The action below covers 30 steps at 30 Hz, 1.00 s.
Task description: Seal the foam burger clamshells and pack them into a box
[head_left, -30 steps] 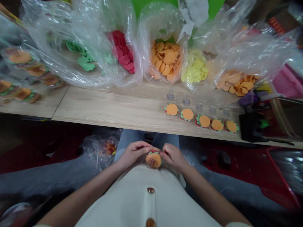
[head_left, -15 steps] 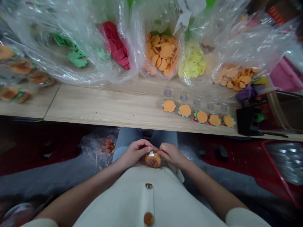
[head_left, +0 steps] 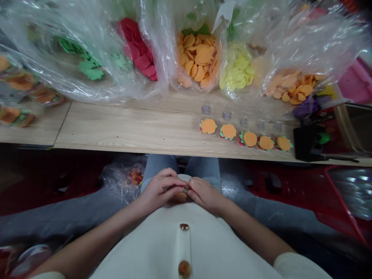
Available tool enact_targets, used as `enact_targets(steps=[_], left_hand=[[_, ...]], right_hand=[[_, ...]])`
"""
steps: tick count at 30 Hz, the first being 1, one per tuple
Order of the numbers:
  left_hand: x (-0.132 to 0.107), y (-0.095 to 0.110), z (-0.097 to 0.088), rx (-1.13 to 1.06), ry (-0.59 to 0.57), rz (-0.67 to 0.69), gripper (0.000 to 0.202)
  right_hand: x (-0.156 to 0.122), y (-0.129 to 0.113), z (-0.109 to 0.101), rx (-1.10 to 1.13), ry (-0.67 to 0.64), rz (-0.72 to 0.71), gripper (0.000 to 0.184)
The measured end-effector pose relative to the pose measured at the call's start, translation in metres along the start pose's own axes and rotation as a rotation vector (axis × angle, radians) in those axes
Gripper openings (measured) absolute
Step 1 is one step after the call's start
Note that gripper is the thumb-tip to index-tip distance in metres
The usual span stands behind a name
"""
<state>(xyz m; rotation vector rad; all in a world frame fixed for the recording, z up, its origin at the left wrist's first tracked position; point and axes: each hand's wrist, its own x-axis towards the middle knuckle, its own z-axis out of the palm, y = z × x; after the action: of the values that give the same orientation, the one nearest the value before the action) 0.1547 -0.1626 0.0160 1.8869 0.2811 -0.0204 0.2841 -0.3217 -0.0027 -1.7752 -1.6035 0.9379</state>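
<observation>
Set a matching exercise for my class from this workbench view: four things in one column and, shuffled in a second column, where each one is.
Things:
1. Yellow discs
2. Red cut-outs
3. Row of orange-and-green rounds
4. Small orange piece

Places:
A. Held between the left hand and right hand
B. On the wooden table
C. In a clear plastic bag, right of the orange discs
D. In a clear plastic bag, left of the orange discs

Pairs: 1-C, 2-D, 3-B, 4-A
</observation>
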Motion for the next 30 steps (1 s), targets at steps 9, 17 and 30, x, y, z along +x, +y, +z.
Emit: enact_targets(steps=[9, 17, 30], left_hand=[[-0.007, -0.004, 0.008, 0.052, 0.062, 0.01, 0.017], [0.059, -0.011, -0.012, -0.986, 0.429, -0.535, 0.017], [0.13, 0.053, 0.025, -1.031, 0.075, -0.355, 0.046]], right_hand=[[0.0, 0.002, 0.009, 0.051, -0.015, -0.02, 0.024], [0.032, 0.026, 0.002, 0.762, 0.372, 0.379, 0.033], [-0.005, 0.049, -0.061, 0.886, 0.526, 0.289, 0.031]])
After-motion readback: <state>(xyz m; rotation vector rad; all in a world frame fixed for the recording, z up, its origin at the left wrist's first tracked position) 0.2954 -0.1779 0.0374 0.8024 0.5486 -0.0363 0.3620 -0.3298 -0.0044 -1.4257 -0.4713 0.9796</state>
